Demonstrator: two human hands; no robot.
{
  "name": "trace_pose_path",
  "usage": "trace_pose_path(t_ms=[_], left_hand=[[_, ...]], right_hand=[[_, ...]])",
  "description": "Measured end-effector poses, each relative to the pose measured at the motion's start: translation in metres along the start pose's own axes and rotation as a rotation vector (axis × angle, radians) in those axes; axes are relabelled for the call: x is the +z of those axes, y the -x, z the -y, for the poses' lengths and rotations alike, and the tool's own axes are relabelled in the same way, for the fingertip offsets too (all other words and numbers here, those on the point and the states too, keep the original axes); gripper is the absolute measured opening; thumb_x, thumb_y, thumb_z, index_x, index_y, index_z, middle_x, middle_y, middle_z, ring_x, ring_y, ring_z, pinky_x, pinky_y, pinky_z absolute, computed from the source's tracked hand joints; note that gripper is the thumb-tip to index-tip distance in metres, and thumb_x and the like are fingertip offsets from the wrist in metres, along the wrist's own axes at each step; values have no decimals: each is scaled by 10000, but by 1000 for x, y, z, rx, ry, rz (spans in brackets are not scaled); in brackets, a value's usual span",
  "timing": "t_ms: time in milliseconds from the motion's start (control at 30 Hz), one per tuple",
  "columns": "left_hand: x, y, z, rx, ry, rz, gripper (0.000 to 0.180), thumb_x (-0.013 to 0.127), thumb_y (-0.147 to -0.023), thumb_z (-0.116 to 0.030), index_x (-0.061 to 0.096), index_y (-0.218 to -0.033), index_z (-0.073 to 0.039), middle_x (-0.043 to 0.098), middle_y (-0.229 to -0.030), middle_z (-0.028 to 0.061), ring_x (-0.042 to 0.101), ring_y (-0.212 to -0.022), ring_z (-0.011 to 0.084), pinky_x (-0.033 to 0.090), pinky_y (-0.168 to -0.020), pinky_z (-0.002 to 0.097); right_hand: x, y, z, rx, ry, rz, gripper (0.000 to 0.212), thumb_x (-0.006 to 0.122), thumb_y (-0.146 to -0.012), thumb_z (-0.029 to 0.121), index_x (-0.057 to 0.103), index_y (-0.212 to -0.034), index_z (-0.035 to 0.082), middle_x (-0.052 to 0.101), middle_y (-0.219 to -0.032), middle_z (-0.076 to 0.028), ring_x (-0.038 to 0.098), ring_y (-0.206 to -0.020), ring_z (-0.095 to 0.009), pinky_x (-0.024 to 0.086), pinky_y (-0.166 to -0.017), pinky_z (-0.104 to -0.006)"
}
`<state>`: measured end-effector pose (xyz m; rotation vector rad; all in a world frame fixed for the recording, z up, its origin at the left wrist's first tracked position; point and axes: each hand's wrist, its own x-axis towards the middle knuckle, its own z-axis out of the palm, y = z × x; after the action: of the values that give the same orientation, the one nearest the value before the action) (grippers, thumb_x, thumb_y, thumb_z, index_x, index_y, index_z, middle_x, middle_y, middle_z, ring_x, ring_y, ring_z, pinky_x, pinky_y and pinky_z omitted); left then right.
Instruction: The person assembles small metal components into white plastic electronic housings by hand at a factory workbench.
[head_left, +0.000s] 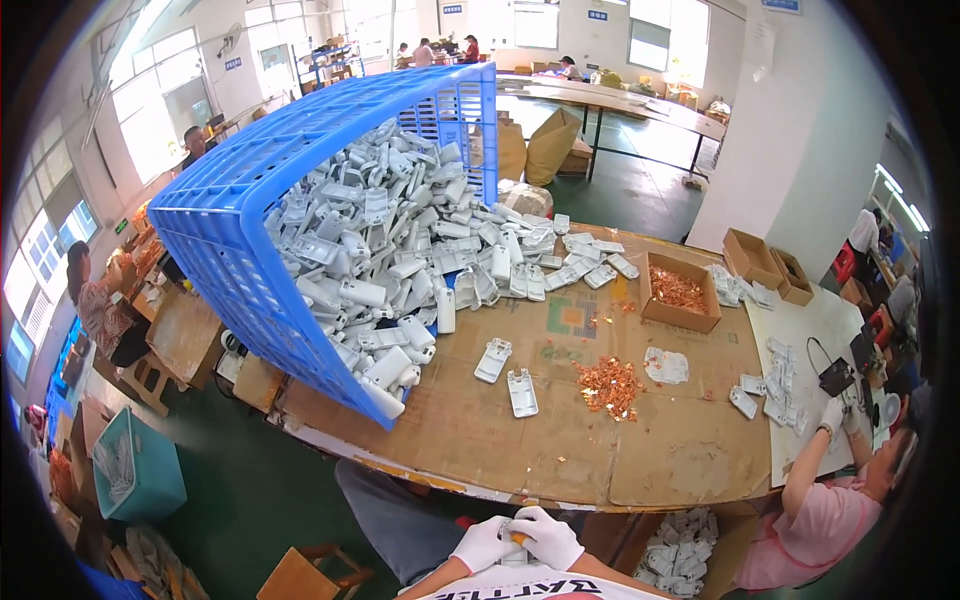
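My left hand [485,545], in a white glove, is closed around a pale grey plastic casing [514,557] close to my body, below the table's front edge. Over the same casing my right hand [549,540], also gloved, curls with its fingers drawn together. A small orange spot shows between the hands; what the right fingers pinch is too small to name. On the cardboard-covered table [480,445] ahead lie two open casings, one [522,393] nearer than the other [492,360]. Right of them is a loose pile of small copper-coloured metal pieces [609,388].
A blue plastic crate [250,205] lies tipped on its side, spilling many casings [400,250]. A cardboard box [680,310] holds more copper pieces. A clear plastic piece [666,366] lies nearby. Below right stands a carton of casings [683,550]. A co-worker in pink [815,530] sits at right.
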<state>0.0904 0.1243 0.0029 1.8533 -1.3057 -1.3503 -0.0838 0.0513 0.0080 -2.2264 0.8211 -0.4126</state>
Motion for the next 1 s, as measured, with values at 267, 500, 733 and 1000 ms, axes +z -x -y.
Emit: trace_pose_path(t_ms=[267, 500, 733, 1000], left_hand=[[-15, 21, -27, -59, 98, -60, 477, 747, -803, -259, 624, -1212, -46, 710, -1062, 146, 699, -969, 237, 532, -844, 313], [-11, 26, -8, -16, 83, -132, 447, 776, -773, -255, 659, -1152, -49, 726, -1013, 144, 713, -951, 232, 549, -829, 326], [-13, 32, -7, -23, 115, -162, 435, 766, -799, -276, 657, -1170, -76, 722, -1058, 138, 705, -992, 264, 552, -851, 352], [-19, 29, -16, 25, 100, -139, 401, 760, -807, -260, 672, -1150, -73, 728, -1041, 131, 713, -969, 253, 552, -838, 336]], right_hand=[[-12, -6, 11, -272, 122, 121, 248, 609, -875, 140, 597, -1122, 116, 531, -1119, -98, 650, -714, -298, 544, -584, -392], [0, -11, 14, -80, -12, 324, 222, 507, -993, 255, 573, -1131, 95, 633, -876, -149, 660, -765, -352, 533, -645, -432], [-4, -12, 15, -225, 16, 293, 209, 529, -948, 184, 522, -1134, 91, 618, -803, -156, 655, -725, -354, 526, -605, -442], [-15, -14, 28, -153, 12, 361, 167, 489, -953, 170, 515, -1082, 67, 611, -852, -181, 645, -759, -380, 515, -657, -462]])
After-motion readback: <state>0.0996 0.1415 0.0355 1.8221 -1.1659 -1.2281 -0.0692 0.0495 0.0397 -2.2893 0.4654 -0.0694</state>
